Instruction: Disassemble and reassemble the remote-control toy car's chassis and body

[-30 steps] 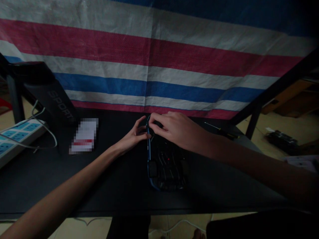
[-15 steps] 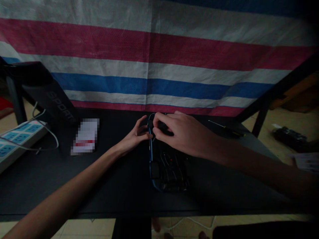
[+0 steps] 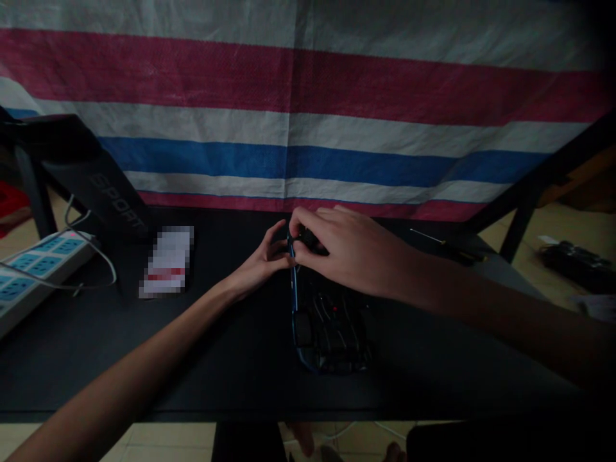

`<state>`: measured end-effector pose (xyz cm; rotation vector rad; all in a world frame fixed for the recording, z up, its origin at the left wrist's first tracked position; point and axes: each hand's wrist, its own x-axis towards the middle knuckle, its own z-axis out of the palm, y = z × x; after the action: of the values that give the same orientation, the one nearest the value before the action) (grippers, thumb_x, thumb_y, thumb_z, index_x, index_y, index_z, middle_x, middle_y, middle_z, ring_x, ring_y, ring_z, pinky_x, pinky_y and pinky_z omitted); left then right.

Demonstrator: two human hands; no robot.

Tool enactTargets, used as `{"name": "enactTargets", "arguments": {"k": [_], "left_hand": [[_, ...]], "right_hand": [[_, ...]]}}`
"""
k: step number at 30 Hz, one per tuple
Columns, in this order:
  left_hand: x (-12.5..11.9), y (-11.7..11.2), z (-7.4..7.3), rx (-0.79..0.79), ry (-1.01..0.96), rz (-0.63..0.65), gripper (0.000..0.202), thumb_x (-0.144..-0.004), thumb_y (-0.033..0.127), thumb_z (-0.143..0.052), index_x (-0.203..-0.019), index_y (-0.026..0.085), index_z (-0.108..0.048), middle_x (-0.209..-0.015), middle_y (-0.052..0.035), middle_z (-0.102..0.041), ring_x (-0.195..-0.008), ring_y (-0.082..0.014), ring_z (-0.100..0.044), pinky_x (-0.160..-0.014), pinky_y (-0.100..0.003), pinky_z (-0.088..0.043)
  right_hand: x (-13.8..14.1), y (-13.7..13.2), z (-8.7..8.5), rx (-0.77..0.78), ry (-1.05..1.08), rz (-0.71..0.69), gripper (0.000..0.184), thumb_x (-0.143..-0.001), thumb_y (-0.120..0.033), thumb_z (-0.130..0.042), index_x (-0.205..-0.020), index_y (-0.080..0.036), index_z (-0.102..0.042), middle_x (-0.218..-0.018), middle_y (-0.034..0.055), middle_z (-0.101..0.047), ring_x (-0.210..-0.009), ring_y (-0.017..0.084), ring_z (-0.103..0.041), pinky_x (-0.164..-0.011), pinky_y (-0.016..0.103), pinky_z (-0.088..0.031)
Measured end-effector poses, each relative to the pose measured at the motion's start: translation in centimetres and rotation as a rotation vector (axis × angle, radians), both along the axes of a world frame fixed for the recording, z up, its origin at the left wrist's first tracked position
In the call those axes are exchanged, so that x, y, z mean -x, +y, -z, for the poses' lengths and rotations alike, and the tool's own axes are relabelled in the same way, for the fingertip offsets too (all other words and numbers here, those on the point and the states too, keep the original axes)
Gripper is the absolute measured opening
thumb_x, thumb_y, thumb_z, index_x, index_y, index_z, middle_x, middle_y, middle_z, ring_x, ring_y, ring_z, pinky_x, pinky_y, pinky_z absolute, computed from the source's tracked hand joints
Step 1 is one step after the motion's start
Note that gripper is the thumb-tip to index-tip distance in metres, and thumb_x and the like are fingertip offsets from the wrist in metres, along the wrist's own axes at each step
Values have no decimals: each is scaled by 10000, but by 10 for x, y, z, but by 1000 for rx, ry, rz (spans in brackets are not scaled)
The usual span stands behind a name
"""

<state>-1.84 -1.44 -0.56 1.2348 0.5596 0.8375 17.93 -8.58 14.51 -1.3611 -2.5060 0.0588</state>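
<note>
A dark toy car (image 3: 337, 330) with a blue edge lies upside down on the black table (image 3: 231, 372); its underside and one near wheel (image 3: 303, 328) face up. My left hand (image 3: 267, 260) rests against the car's left side near the far end, fingers spread and thumb tip at the blue edge. Over that far end, my right hand (image 3: 339, 247) is curled with thumb and forefinger brought together around something dark and roundish. What it pinches is mostly hidden, and the hand covers the car's far part.
A screwdriver (image 3: 445, 243) lies right of the car. To the left are a blurred white-and-red item (image 3: 168, 260), a power strip (image 3: 43, 273) with a cable, and a dark case marked SPORT (image 3: 113, 192). A striped sheet (image 3: 216, 157) hangs behind the table.
My right thumb and forefinger have shifted slightly left and away from me, now covering the far left wheel that showed before. My left hand stays at the car's side. The view has shifted slightly.
</note>
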Motion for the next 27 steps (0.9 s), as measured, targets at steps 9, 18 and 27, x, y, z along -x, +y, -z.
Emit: {"name": "enactTargets", "arguments": {"k": [9, 18, 27], "left_hand": [[-1, -1, -5, 27, 28, -7, 1113, -845, 271, -928, -1753, 292, -285, -1492, -132, -646, -1284, -282, -686, -1329, -608, -354], [0, 9, 15, -60, -26, -38, 1038, -837, 393, -968, -1702, 275, -406, -1478, -154, -662, -1326, -339, -661, -1257, -587, -451], [0, 12, 19, -25, -57, 2, 992, -825, 304, -977, -1663, 291, -446, -1534, -150, -680, -1365, -343, -690, -1288, -585, -442]], "right_hand": [[-3, 8, 4, 112, 52, -42, 117, -1068, -192, -587, -1170, -175, -641, -900, 24, -714, -763, 178, -604, -737, 333, -335], [14, -3, -11, 85, -46, -51, 95, -1022, -236, -622, -1099, -196, -661, -1107, 81, -787, -995, 248, -686, -914, 383, -402], [18, 4, -12, 47, -214, -48, 231, -1139, -252, -518, -1242, -144, -695, -963, 98, -793, -821, 232, -694, -728, 368, -347]]}}
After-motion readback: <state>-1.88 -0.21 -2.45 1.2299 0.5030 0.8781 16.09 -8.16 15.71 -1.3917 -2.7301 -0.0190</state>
